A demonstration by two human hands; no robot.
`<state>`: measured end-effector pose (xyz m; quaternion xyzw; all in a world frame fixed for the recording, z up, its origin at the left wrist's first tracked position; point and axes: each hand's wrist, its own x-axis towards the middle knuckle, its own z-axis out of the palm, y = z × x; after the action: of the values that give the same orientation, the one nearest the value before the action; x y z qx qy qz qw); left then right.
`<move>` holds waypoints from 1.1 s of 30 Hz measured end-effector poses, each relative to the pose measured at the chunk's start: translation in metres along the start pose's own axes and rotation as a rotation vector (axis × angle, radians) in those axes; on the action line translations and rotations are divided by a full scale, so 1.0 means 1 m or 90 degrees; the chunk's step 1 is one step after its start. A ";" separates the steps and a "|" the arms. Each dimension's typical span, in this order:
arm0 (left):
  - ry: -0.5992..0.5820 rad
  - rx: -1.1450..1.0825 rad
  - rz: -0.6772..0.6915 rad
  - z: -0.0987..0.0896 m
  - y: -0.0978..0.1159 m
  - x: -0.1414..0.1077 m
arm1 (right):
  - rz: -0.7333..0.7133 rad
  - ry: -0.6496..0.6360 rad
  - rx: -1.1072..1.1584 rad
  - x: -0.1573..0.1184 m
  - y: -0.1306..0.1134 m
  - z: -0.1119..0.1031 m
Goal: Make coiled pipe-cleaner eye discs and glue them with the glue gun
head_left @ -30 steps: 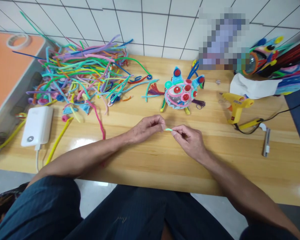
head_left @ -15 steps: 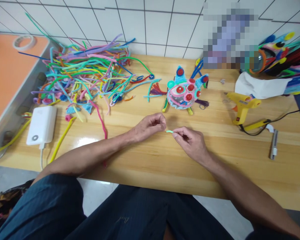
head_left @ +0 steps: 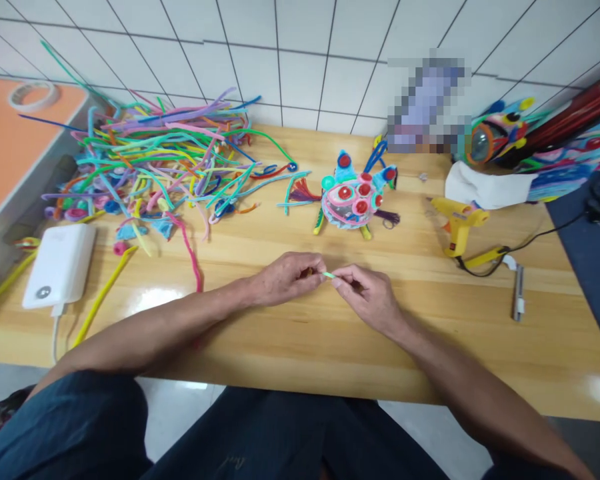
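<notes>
I hold a short, thin, light-green strip (head_left: pixel 329 275) above the light-brown wooden counter (head_left: pixel 300 347), midway between its front and rear edges. Fingers of the left hand (head_left: pixel 289 279) and right hand (head_left: pixel 369 293) pinch opposite ends. A multicoloured, red-spotted craft figure (head_left: pixel 348 208) stands beyond, toward the rear edge.

Light: bright, rather even | Glare: white patches on smooth pale-wood table (head_left: pixel 290 353), left of the grip and far right | Shadow: soft, just beyond the grip | Focus: thin pale-green strip (head_left: pixel 329 275) slightly blurred | Distortion: white tiled wall (head_left: pixel 300 67) beyond, lines fanning outward | Mosaic: blocky pixels, beyond and right
</notes>
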<state>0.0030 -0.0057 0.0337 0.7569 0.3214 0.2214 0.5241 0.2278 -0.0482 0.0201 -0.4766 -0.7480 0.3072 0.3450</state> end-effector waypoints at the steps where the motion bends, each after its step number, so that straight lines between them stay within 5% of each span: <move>1: 0.007 -0.017 -0.003 0.000 -0.002 0.000 | 0.007 -0.004 0.010 0.000 0.000 0.000; 8: 0.070 -0.055 -0.004 0.003 -0.013 0.000 | 0.069 -0.029 0.060 0.000 0.001 -0.003; 33: -0.082 0.056 0.004 -0.007 -0.015 0.003 | 0.079 -0.048 0.120 0.002 0.004 -0.001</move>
<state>-0.0036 0.0041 0.0222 0.7929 0.2942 0.1591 0.5094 0.2301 -0.0446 0.0185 -0.4759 -0.6971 0.4147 0.3401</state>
